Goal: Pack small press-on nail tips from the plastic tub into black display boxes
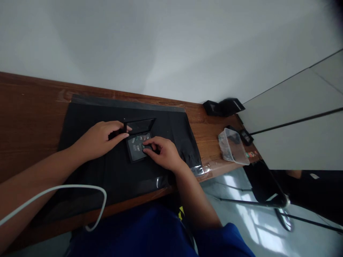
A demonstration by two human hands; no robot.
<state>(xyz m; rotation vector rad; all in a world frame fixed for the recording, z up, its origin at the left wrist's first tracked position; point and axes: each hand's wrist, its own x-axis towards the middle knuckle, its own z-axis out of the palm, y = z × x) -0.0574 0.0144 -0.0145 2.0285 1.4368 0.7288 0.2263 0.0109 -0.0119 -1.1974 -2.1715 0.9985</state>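
A small black case (135,151) lies open on a black mat (88,114), its lid (140,125) tilted up behind it. Several small pale pieces sit in rows on its dark insert. My left hand (100,139) rests at the case's left side, fingers curled around the lid's left edge. My right hand (163,153) covers the case's right side, fingertips pinched on a small piece in the tray that I cannot make out clearly.
The mat lies on a brown wooden table (29,117) against a white wall. A clear plastic tub (233,146) stands at the right, with black boxes (223,106) behind it and small coloured bits beside it. A white cable (80,187) loops at the near edge.
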